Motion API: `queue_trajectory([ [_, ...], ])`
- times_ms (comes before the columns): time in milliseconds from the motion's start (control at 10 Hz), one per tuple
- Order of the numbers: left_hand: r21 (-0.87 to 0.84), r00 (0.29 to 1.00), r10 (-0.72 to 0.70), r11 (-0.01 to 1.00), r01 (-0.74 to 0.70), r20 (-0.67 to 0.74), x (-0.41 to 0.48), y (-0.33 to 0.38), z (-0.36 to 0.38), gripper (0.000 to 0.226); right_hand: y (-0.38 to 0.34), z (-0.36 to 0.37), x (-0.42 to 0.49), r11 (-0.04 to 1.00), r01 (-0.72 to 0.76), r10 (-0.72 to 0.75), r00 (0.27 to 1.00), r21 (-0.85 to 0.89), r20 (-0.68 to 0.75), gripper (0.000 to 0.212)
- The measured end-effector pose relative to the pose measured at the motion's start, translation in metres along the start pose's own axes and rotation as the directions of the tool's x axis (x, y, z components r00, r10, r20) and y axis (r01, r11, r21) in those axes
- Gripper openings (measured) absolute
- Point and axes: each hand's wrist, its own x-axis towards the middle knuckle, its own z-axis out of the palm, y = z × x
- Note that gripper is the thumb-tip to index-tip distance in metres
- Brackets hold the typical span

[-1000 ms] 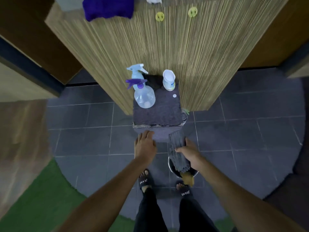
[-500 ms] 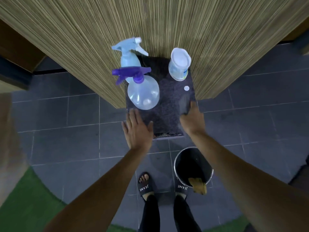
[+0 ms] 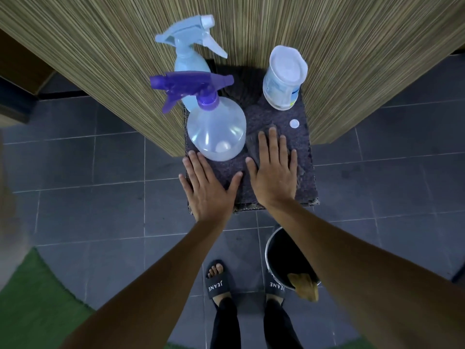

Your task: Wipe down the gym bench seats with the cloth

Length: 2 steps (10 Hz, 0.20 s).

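a: grey tiled floor (image 3: 100, 197), bench seat (image 3: 305, 177) against the cabinet; right hand (image 3: 274, 170) flat, pressing the cloth (image 3: 253, 147) mid-seat. left hand (image 3: 208, 190) flat, empty, at the front-left corner.

b: a leftward sweep could topple the purple spray bottle (image 3: 216, 129); a forward one could flick the small cap (image 3: 294, 123) off the right edge.

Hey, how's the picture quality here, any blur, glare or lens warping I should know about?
Head view: dim, bluish lighting; strong wide-angle warping bends the floor tiles outward; white glare streaks on the clear spray bottle; left edge smeared and blurry; hands and cloth fairly sharp.
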Motion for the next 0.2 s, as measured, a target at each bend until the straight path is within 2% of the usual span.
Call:
queue_trajectory([
  [100, -0.046, 0.993, -0.025, 0.998, 0.03, 0.117, 0.004, 0.003, -0.019, 0.101, 0.001, -0.024, 0.008, 0.999, -0.005, -0.001, 0.99, 0.037, 0.143, 0.068],
  [200, -0.057, 0.969, -0.02, 0.998, 0.035, 0.245, -0.001, 0.0, -0.066, 0.092, 0.0, -0.072, -0.003, 0.983, -0.06, 0.02, 0.975, 0.174, 0.222, 0.067],
])
